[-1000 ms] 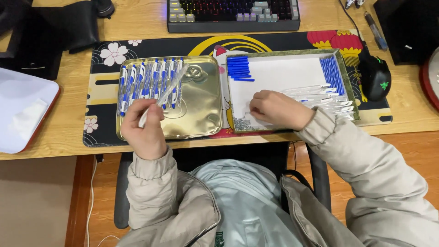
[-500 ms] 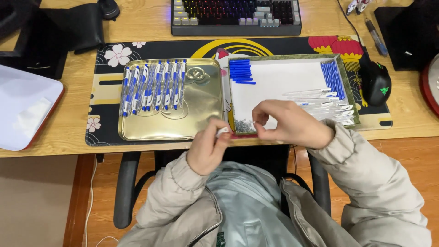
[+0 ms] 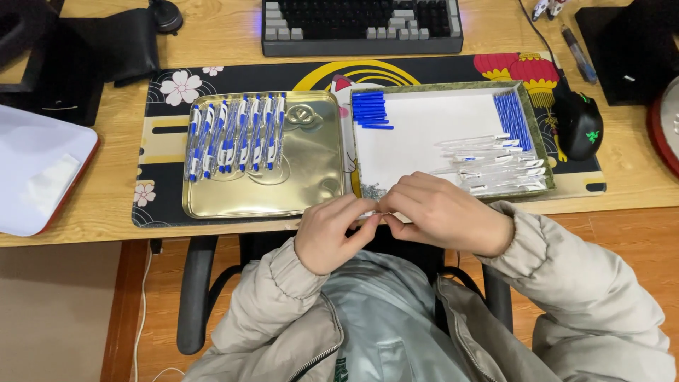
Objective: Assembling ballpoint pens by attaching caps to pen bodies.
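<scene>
My left hand (image 3: 331,239) and my right hand (image 3: 444,212) meet at the table's front edge, fingertips pinched together on a small pen part (image 3: 379,210) that the fingers mostly hide. Just behind them is a white-lined tray (image 3: 424,127) holding a stack of blue pieces (image 3: 370,110) at its back left, thin blue refills (image 3: 512,117) at its right and several clear pen barrels (image 3: 495,164). To the left lies a gold tray (image 3: 304,184) with a row of finished blue-and-white pens (image 3: 237,134).
Both trays rest on a patterned desk mat (image 3: 163,177). A keyboard (image 3: 361,25) is at the back, a black mouse (image 3: 578,124) to the right, a white case (image 3: 35,166) at the left and dark objects in the back corners. My jacket and chair fill the foreground.
A second ago my left hand was at the gold tray and my right hand in the white tray. Both have drawn back to the front edge and come together.
</scene>
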